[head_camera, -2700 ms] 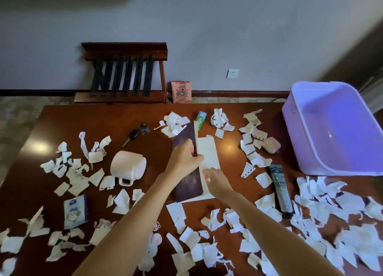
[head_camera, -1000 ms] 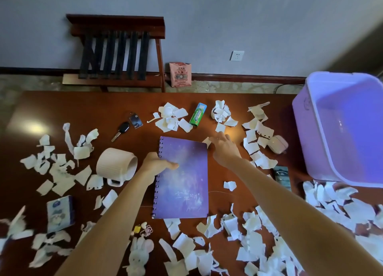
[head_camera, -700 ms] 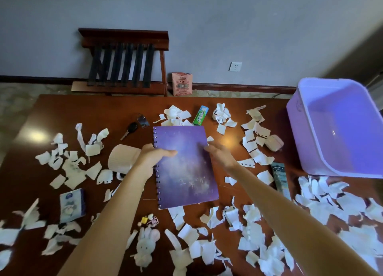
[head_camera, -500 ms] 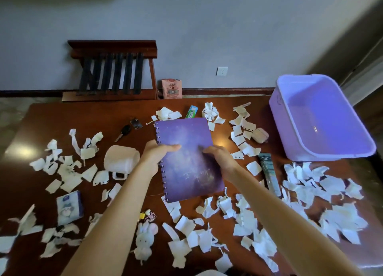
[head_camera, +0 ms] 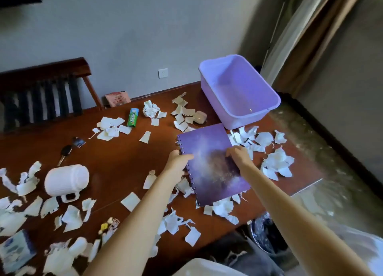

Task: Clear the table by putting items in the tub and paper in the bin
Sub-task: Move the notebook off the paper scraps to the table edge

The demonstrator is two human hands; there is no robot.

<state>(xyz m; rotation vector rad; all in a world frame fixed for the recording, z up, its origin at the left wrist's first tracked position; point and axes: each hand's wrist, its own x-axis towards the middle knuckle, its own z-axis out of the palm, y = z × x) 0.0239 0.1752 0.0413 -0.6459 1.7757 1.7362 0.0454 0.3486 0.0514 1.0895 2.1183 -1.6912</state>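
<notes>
The fingers (head_camera: 187, 157) of the left hand (head_camera: 178, 161) grasp the notebook (head_camera: 211, 168) at its spiral edge, and the right hand (head_camera: 238, 157) pinches the opposite side. It is held above the desk (head_camera: 124, 157). Its long axis points away from the fingers to the tub (head_camera: 213, 97), just beyond and nearer the right hand. Paper scraps (head_camera: 277, 163) lie underneath, and nothing seems to stand in the way.

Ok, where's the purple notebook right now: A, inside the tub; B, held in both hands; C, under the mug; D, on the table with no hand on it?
B: the left hand and right hand grip the notebook by its edges, short of the tub.
</notes>
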